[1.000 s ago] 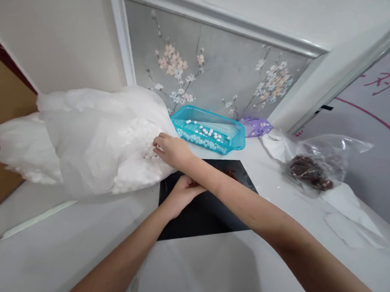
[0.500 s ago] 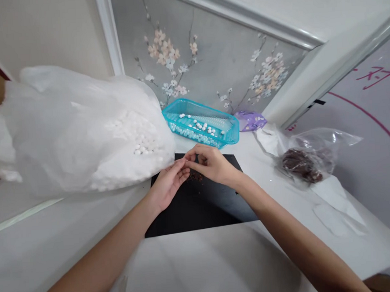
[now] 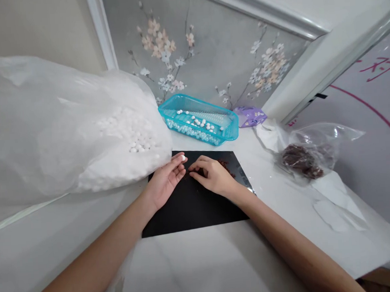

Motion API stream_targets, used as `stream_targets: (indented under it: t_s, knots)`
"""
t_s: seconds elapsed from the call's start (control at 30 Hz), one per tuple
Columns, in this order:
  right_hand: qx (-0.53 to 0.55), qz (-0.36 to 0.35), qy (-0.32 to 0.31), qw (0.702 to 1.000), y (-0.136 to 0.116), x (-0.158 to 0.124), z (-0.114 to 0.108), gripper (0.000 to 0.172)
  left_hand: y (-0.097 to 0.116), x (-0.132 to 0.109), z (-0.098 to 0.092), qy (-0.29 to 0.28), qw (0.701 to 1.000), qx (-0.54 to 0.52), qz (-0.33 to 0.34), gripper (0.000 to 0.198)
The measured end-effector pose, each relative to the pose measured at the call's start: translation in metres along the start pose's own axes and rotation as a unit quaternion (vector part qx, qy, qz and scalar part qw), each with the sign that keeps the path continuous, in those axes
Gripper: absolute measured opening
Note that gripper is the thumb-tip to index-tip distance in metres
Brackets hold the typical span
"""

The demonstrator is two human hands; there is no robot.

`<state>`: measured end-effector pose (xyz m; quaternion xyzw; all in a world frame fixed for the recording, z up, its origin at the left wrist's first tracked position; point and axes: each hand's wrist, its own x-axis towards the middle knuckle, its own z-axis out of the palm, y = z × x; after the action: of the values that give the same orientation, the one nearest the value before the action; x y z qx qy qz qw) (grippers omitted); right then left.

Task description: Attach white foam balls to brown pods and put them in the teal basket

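My left hand (image 3: 166,181) is palm up above the black mat (image 3: 185,210). A small white ball (image 3: 183,157) is held at the tips of its thumb and forefinger. To its right, my right hand (image 3: 211,173) is low over the mat with thumb and fingers bent in a pinch; what they hold, if anything, is too small to make out. Small brown bits (image 3: 227,166) lie on the mat beyond the right hand and partly behind it.
A big translucent bag (image 3: 81,126) of white balls stands at the left. Behind the mat is a blue plastic basket (image 3: 199,139) with several white balls. To the right are a purple packet (image 3: 251,116), white tissue (image 3: 270,135) and a clear bag of brown material (image 3: 301,159).
My hands, joined at the fingertips before, have come apart. The white ball now shows in the left fingers. My right hand has lowered toward the mat, and more brown bits are uncovered behind it.
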<state>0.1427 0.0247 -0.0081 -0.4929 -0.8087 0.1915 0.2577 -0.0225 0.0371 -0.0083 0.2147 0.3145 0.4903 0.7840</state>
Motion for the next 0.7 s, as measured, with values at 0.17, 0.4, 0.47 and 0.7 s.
stream_targets:
  t_s: [0.17, 0.4, 0.47, 0.7]
  knots:
    - [-0.008, -0.008, 0.036, 0.999, -0.006, -0.002, 0.005, 0.013, 0.000, 0.000, 0.000, -0.006, 1.000, 0.009, -0.005, 0.004]
    - [0.211, 0.168, 0.200, 0.942, 0.001, -0.033, -0.011, 0.014, -0.003, -0.001, -0.002, -0.028, 0.997, 0.069, -0.010, 0.013]
    - [0.254, 0.204, 0.199, 0.924, 0.008, -0.043, -0.018, 0.019, -0.003, -0.002, -0.001, -0.035, 0.994, 0.098, -0.016, 0.015]
    - [0.210, 0.180, 0.124, 0.953, 0.009, -0.053, -0.020, 0.017, -0.007, -0.011, 0.007, -0.103, 0.948, 0.300, 0.006, 0.020]
